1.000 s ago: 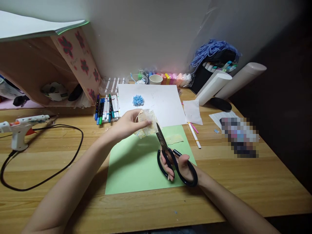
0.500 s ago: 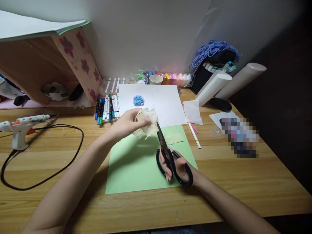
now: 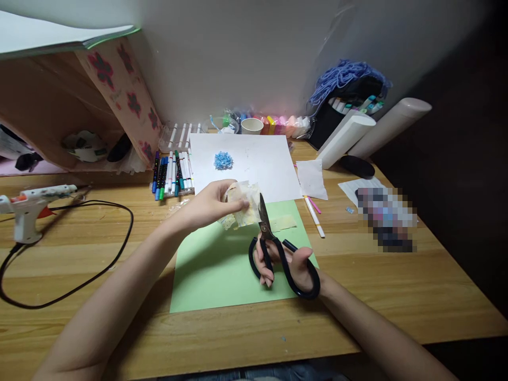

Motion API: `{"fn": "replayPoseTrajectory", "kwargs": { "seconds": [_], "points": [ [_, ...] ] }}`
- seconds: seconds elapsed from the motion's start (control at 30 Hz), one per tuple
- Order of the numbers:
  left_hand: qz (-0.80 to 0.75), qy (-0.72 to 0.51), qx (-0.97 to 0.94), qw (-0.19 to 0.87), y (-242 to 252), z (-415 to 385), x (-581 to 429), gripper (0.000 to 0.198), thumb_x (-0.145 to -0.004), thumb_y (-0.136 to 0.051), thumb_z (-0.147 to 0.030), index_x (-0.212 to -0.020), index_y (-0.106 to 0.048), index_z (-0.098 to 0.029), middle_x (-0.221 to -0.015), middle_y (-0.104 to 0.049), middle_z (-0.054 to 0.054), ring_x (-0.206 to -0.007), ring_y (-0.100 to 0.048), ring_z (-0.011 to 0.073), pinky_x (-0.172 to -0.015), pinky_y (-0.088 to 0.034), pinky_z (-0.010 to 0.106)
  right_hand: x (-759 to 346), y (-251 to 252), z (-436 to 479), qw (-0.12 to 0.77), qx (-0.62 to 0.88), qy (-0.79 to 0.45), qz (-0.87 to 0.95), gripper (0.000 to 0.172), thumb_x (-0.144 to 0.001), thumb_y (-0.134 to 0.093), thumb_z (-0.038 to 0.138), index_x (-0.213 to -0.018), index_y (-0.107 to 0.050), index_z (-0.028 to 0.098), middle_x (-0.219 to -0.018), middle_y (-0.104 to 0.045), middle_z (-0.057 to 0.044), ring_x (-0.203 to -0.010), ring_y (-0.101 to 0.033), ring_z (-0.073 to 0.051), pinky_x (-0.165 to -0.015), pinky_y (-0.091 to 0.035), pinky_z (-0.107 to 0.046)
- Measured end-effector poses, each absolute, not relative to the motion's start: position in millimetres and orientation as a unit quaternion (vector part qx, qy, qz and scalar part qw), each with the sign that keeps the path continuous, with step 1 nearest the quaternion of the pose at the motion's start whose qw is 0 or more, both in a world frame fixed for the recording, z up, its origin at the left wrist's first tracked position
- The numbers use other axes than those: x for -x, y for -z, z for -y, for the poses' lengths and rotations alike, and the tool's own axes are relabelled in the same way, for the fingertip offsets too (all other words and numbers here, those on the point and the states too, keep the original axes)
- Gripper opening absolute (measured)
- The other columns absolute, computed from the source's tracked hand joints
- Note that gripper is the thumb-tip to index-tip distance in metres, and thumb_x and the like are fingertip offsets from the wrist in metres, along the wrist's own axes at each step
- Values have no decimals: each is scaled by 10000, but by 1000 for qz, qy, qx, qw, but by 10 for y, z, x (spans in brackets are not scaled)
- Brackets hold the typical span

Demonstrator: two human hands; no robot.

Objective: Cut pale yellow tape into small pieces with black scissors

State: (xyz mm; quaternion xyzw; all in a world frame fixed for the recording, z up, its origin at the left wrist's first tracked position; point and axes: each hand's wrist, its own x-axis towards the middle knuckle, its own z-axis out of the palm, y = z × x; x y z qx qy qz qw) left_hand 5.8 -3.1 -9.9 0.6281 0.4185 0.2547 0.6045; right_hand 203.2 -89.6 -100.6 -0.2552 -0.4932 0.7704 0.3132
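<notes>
My left hand [image 3: 208, 203] pinches a crumpled piece of pale yellow tissue paper [image 3: 245, 203] above the green paper sheet [image 3: 214, 270]. My right hand [image 3: 291, 264] has its fingers through the black handles of a pair of scissors [image 3: 273, 248]. The scissor blades point up and their tips meet the right edge of the tissue paper. A cut strip of the same pale paper [image 3: 283, 222] lies on the green sheet just right of the blades.
A white sheet [image 3: 254, 169] with a small heap of blue shreds [image 3: 223, 160] lies behind. Markers [image 3: 171, 174] lie at its left. A glue gun [image 3: 27, 203] with a black cable [image 3: 79, 248] sits far left. White rolls [image 3: 349, 138], a paper cup [image 3: 252, 126] and a marker case stand at the back.
The scissors have swung more upright and moved slightly left, their blades closing on the tissue paper. My left hand with the paper has barely shifted.
</notes>
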Motion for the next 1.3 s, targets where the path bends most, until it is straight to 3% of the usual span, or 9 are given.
{"fn": "replayPoseTrajectory", "kwargs": {
  "seconds": [0.5, 0.83, 1.3],
  "points": [
    [-419, -241, -625, 613, 108, 37, -90, 199, -743, -609, -251, -884, -555, -121, -799, -581, 3, -694, -526, 100, -647, -402, 222, -1987, 985, 966, 350, 344, -721, 489, 669, -584, -424, 839, -763, -444, 195, -407, -415, 98, -291, -340, -58, -321, -321, -165],
    [-398, -211, -644, 618, 134, 44, -102, 149, -730, -600, -247, -820, -545, -142, -752, -530, -21, -669, -485, 96, -623, -366, 215, -1989, 1011, 921, 331, 305, -763, 465, 773, -517, -336, 899, -804, -456, 192, -427, -449, 82, -341, -427, -88, -396, -440, -223],
    [-374, -195, -665, 616, 178, 45, -114, 143, -754, -579, -272, -813, -539, -147, -758, -510, -18, -697, -470, 107, -649, -356, 228, -1909, 1046, 979, 368, 340, -742, 445, 689, -583, -422, 848, -776, -467, 188, -379, -436, 94, -280, -384, -74, -320, -373, -184]
  ]
}}
